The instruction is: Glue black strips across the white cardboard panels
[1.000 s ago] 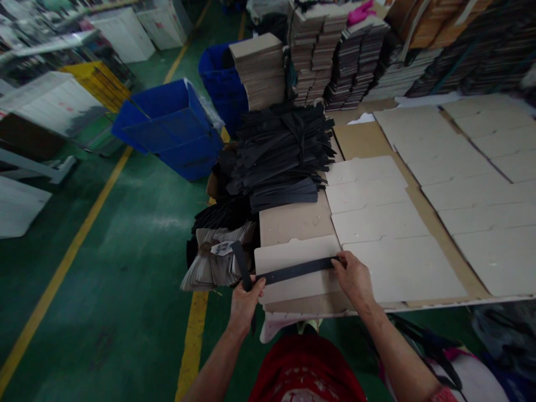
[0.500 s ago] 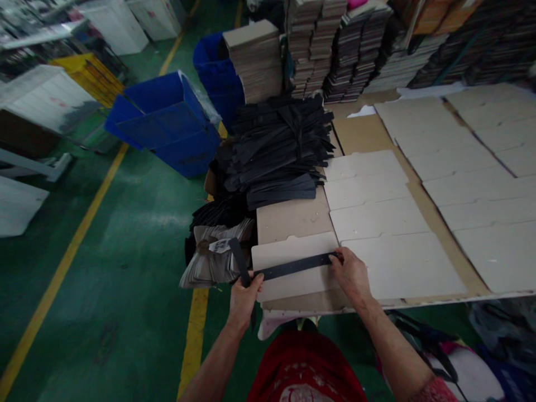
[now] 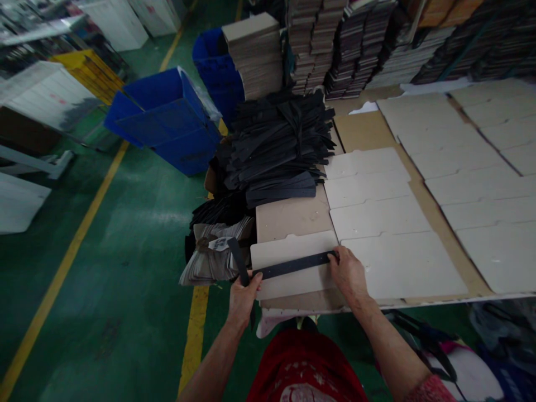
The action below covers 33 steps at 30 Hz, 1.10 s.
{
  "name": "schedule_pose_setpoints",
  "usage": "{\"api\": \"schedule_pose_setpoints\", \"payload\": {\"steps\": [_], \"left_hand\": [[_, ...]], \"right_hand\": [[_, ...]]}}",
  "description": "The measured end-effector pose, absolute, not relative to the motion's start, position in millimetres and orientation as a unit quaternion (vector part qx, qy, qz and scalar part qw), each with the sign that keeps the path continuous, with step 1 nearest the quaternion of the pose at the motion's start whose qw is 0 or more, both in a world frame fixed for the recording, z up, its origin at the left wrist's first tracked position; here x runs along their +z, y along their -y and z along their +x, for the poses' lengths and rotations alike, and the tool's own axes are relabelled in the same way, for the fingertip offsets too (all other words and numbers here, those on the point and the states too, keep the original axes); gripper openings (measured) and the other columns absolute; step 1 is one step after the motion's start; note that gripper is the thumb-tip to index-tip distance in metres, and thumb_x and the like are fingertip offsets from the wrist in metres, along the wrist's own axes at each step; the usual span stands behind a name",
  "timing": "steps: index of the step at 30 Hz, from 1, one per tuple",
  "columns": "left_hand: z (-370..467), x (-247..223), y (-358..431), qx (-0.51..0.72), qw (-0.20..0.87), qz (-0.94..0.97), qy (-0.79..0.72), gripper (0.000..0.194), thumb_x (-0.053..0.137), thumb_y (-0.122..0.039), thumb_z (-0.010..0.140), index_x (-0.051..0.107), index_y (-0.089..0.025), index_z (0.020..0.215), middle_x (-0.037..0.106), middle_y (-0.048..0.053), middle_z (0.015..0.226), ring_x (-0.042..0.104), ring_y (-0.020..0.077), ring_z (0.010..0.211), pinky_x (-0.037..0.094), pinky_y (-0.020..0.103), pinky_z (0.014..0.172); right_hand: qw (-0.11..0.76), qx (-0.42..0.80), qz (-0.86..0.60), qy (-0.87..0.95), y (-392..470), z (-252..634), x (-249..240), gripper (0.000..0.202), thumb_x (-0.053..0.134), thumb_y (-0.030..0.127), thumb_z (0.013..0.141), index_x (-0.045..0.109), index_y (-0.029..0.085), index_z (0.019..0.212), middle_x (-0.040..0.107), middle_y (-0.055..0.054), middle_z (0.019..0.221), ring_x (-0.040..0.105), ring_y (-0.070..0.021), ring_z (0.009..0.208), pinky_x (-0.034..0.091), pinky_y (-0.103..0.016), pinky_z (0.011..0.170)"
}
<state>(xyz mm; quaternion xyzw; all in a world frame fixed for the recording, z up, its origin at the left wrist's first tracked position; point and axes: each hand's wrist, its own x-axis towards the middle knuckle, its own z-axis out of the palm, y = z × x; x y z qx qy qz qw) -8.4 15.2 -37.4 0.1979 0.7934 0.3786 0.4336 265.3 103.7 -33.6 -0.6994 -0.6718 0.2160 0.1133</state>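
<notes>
A dark strip point(image 3: 295, 266) lies stretched across a pale cardboard sheet point(image 3: 293, 245) at the table's near left corner. My left hand point(image 3: 243, 296) pinches the strip's left end at the sheet's left edge; another dark length sticks up and hangs down from that hand. At the other end, my right hand point(image 3: 349, 273) grips the strip between thumb and fingers by the sheet's right edge. Several similar pale sheets point(image 3: 402, 262) lie overlapped to the right. Beyond the sheet sits a heap of dark strips point(image 3: 280, 145), some tied in a bundle.
A tied bundle of grey pieces point(image 3: 213, 257) stands left of the table corner. Blue bins point(image 3: 167, 123) are on the green floor at the left. Tall stacks of board point(image 3: 312, 44) line the table's far side. Bags point(image 3: 452, 363) lie below the table at right.
Both hands keep hold of the strip in nearly the same place. The view has shifted very slightly; otherwise little differs.
</notes>
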Motion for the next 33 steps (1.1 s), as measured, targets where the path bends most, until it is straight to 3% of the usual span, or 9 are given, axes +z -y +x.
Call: {"api": "schedule_pose_setpoints", "payload": {"steps": [6,12,20,25,33], "left_hand": [[-6.6,-38.0,-16.8,0.381,0.432,0.197,-0.793,0.057,0.078,-0.061,0.057,0.067,-0.015,0.088,0.060,-0.002,0.062,0.055,0.0121,0.055,0.044,0.023,0.055],[-2.6,-28.3,-17.8,0.387,0.429,0.220,-0.786,0.045,0.075,-0.056,0.063,0.067,-0.015,0.079,0.057,-0.003,0.057,0.051,0.0111,0.052,0.040,0.022,0.052],[2.3,-7.2,-1.3,0.414,0.422,0.300,-0.748,0.021,0.076,-0.037,0.064,0.068,-0.018,0.067,0.064,0.001,0.072,0.057,0.0160,0.071,0.046,0.026,0.070],[1.7,-10.1,-3.6,0.402,0.429,0.305,-0.749,0.019,0.072,-0.035,0.070,0.067,-0.017,0.069,0.062,0.001,0.070,0.055,0.0154,0.070,0.045,0.025,0.068],[-3.0,-28.9,-31.8,0.384,0.412,0.221,-0.796,0.023,0.074,-0.036,0.063,0.063,-0.017,0.069,0.057,-0.003,0.060,0.051,0.0123,0.058,0.042,0.022,0.057]], "right_hand": [[0.087,0.199,-0.704,0.677,-102.7,260.5,-28.4,0.016,0.045,0.023,0.095,0.056,0.015,0.103,0.063,-0.009,0.096,0.060,-0.0177,0.080,0.040,-0.027,0.065],[0.035,0.146,-0.718,0.679,-100.6,253.0,-15.2,0.020,0.045,0.028,0.096,0.056,0.018,0.110,0.055,-0.010,0.115,0.056,-0.0115,0.063,0.029,-0.026,0.048],[0.038,0.132,-0.677,0.724,-95.0,255.6,-31.9,0.018,0.040,0.020,0.098,0.056,0.016,0.105,0.059,-0.007,0.104,0.051,-0.0106,0.061,0.030,-0.025,0.048],[0.046,0.116,-0.669,0.732,-94.6,257.9,-32.4,0.018,0.040,0.022,0.098,0.056,0.016,0.103,0.058,-0.006,0.101,0.050,-0.0113,0.063,0.032,-0.024,0.049],[0.053,0.113,-0.674,0.728,-94.7,256.9,-32.5,0.017,0.042,0.023,0.097,0.057,0.016,0.101,0.059,-0.006,0.100,0.049,-0.0113,0.063,0.032,-0.025,0.049]]}}
